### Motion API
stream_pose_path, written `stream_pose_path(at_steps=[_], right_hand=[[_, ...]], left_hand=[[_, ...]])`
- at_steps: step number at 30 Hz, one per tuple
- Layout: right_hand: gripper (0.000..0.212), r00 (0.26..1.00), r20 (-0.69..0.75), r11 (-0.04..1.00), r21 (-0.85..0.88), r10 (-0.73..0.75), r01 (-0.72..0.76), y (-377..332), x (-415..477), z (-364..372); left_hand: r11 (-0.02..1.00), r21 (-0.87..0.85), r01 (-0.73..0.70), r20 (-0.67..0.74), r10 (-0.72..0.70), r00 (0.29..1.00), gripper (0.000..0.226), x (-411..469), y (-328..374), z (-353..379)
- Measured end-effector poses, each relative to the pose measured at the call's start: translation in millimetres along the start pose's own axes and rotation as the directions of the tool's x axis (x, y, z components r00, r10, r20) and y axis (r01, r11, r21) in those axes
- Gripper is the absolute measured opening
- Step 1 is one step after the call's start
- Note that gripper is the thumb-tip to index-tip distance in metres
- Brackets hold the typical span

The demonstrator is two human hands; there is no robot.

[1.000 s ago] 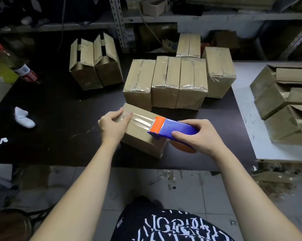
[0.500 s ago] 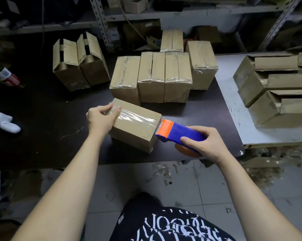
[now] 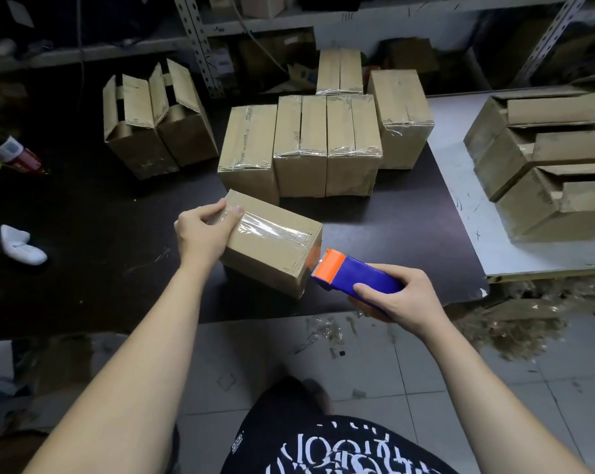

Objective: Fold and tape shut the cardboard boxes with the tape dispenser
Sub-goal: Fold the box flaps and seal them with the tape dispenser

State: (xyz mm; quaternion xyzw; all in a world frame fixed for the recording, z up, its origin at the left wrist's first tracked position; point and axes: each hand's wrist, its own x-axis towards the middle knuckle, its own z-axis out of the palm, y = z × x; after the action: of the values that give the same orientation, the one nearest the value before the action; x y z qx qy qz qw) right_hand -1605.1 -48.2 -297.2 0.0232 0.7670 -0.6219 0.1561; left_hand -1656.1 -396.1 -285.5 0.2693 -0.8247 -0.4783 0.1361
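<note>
The left hand (image 3: 203, 234) is gripping the far corner of the taped cardboard box (image 3: 272, 244) lying between both hands, while the right hand (image 3: 397, 295) is clasping the blue-and-orange tape dispenser (image 3: 354, 273) against the box's near end.

Right of the held box (image 3: 272, 248), open cartons (image 3: 535, 186) run off the frame; left of it, a bottle (image 3: 15, 153) fades into the dark edge. The roll of the tape dispenser (image 3: 364, 273) hides under the right hand (image 3: 398, 297).
</note>
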Motion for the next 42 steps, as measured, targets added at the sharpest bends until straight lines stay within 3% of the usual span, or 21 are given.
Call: stream_pose_path(at_steps=[5, 7, 10, 13, 17, 21, 23, 25, 27, 30, 33, 38, 42], right_hand=[[0.015, 0.995, 0.043, 0.991, 0.103, 0.086, -0.09, -12.6, 15.8, 11.0], [0.007, 0.995, 0.018, 0.995, -0.007, 0.095, -0.095, -10.9, 22.7, 9.7], [0.021, 0.99, -0.071, 0.972, -0.189, 0.126, -0.137, 8.3, 31.8, 12.9], [0.025, 0.97, -0.201, 0.958, -0.222, 0.138, -0.182, 21.6, 33.2, 14.2], [0.001, 0.953, -0.301, 0.994, -0.084, 0.039, -0.068, 23.7, 26.8, 6.6], [0.039, 0.959, -0.24, 0.985, -0.124, -0.149, 0.122, 8.7, 22.0, 11.7], [0.047, 0.941, -0.188, 0.948, -0.207, -0.28, 0.24, -4.1, 22.7, 16.6], [0.051, 0.901, -0.167, 0.886, -0.32, -0.401, 0.336, -15.8, 25.2, 22.1], [0.053, 0.821, -0.163, 0.785, -0.439, -0.547, 0.436, -25.6, 27.8, 29.1], [0.047, 0.669, -0.151, 0.619, -0.565, -0.728, 0.546, -42.3, 29.9, 37.3], [0.041, 0.567, -0.111, 0.507, -0.608, -0.816, 0.611, -60.5, 29.0, 43.4], [0.035, 0.55, 0.009, 0.448, -0.57, -0.835, 0.689, -75.6, 25.8, 61.7], [0.034, 0.576, 0.063, 0.448, -0.563, -0.815, 0.695, -80.6, 29.9, 77.7]], left_hand=[[0.999, -0.034, 0.005, -0.007, -0.005, 1.0, 0.054, -3.8, 2.3, 1.0], [1.0, -0.03, 0.008, -0.018, -0.008, 1.0, 0.053, -5.5, 3.1, 2.1], [0.999, -0.023, 0.042, -0.046, -0.044, 0.998, 0.049, -7.2, 0.7, 3.2], [0.996, -0.049, 0.072, -0.2, -0.08, 0.976, 0.039, -12.4, -1.1, 1.9], [0.995, -0.02, 0.093, -0.32, -0.095, 0.943, 0.036, -23.5, 7.0, 7.5], [0.986, 0.049, 0.159, -0.298, -0.137, 0.945, 0.039, -31.7, 12.1, 11.8], [0.977, 0.105, 0.187, -0.272, -0.153, 0.95, 0.04, -36.7, 14.3, 8.8], [0.975, 0.171, 0.146, -0.27, -0.096, 0.958, 0.04, -41.0, 19.1, 1.6], [0.984, 0.176, 0.013, -0.242, 0.03, 0.97, 0.035, -43.7, 26.9, -10.5], [0.976, 0.043, -0.214, -0.038, 0.215, 0.976, 0.031, -50.9, 47.9, -29.5], [0.946, -0.124, -0.3, 0.179, 0.318, 0.931, 0.037, -60.0, 66.2, -44.3], [0.893, -0.261, -0.368, 0.32, 0.439, 0.839, 0.044, -60.6, 73.2, -68.1], [0.824, -0.282, -0.492, 0.291, 0.562, 0.774, 0.033, -54.0, 57.7, -85.5]])
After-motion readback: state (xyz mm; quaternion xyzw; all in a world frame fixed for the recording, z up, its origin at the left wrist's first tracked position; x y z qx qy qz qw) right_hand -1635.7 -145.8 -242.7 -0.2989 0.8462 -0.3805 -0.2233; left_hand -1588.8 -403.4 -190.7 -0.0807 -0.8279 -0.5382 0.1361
